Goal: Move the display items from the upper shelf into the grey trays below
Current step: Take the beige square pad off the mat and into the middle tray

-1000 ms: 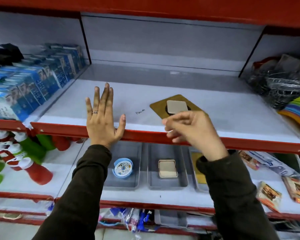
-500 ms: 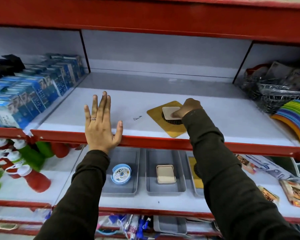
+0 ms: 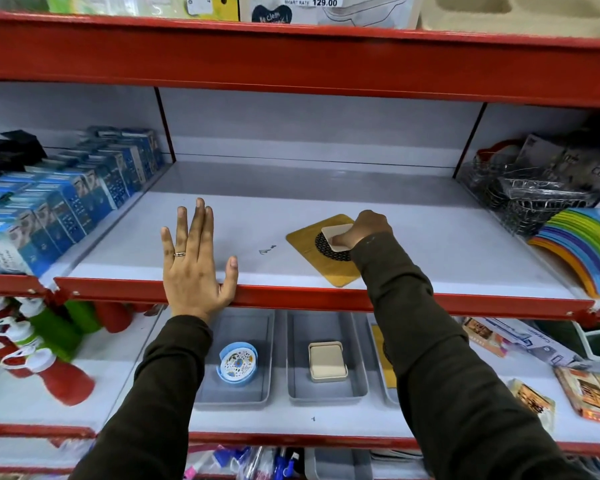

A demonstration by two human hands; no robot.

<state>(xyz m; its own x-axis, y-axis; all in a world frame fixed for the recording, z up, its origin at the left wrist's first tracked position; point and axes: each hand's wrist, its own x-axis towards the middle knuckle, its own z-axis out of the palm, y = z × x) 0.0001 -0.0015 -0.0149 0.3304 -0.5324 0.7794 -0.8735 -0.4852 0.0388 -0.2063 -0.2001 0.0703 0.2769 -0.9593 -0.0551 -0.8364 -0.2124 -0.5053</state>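
Head view shows the right hand [image 3: 368, 230] reaching onto the upper shelf [image 3: 430, 244], its grip closed around the near corner of a small beige square coaster [image 3: 336, 233]. That coaster lies on top of a yellow wooden mat [image 3: 312, 251] with a dark perforated circle at its middle. The left hand [image 3: 194, 265] lies flat and spread on the shelf's red front lip, left of the mat, holding nothing and, I judge, serving as a brace.

Below the mat, on the lower shelf, three grey trays sit side by side. The middle tray [image 3: 326, 393] already holds a beige holder with matching squares [image 3: 327, 362]; the left tray [image 3: 236, 396] holds a blue round coaster set [image 3: 238, 363]; the third tray, right of these, is mostly hidden behind the right sleeve.

To do this step well, lift the beige coaster straight up so the mat beneath does not slide toward the lip, bring it out clear of the red edge, then lower it into the middle tray onto its matching stack
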